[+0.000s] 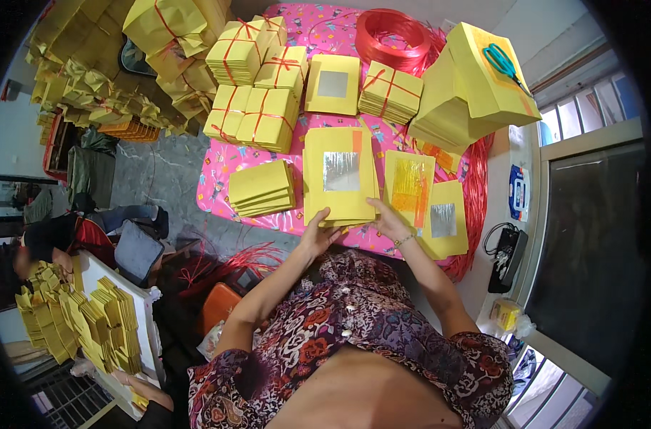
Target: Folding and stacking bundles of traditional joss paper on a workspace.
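A stack of yellow joss paper [318, 171] with a silver foil square on top lies on the pink patterned tablecloth [215, 171] in front of me. My left hand [319, 236] closes on its near left corner, thumb on top. At the near right corner, my right hand [391, 223] grips the edge. Left of the stack is a smaller pile of plain yellow paper [261, 187]. On the right lie gold-faced joss paper [410, 187] and silver-faced joss paper [445, 218]. Behind is another silver-faced stack [333, 84].
Bundles tied with red string [268, 118] stand at the back left. A red string coil [390, 39] sits at the back; teal scissors [503, 61] rest on a tall yellow stack [475, 86]. At lower left, another person's arm [43, 239] reaches over a table of folded yellow paper.
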Tool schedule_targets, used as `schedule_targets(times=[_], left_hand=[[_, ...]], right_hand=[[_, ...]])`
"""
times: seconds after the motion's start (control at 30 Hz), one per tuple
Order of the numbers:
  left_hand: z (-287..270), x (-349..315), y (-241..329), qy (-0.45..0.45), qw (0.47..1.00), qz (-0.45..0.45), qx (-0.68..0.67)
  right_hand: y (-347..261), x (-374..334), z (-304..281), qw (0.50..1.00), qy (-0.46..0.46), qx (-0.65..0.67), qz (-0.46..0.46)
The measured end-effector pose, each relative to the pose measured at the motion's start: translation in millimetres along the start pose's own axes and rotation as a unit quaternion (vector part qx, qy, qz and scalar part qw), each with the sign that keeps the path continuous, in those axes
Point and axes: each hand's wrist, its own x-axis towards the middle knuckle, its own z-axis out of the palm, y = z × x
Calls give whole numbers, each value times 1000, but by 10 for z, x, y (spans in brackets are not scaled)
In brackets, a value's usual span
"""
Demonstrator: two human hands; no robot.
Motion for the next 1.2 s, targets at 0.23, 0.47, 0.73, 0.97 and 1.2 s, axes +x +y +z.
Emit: schedule_targets(times=[0.23,0.47,0.73,0.97,1.2], left_hand=[[-188,12,209,-53,976,-4,209],[-216,142,447,-31,939,-4,343],[-192,175,460,-35,957,-33,287],[-101,164,458,-22,967,-34,252],[-306,169,411,-51,979,-13,199]], right_hand=[[16,205,-304,998,-66,-13,-17],[-297,232,-191,993,-90,-75,9],[-692,712,-83,979,-36,-174,-96],[-1051,1218,-12,838,121,-357,-394],[-1039,620,582,730,133,-418,-524]])
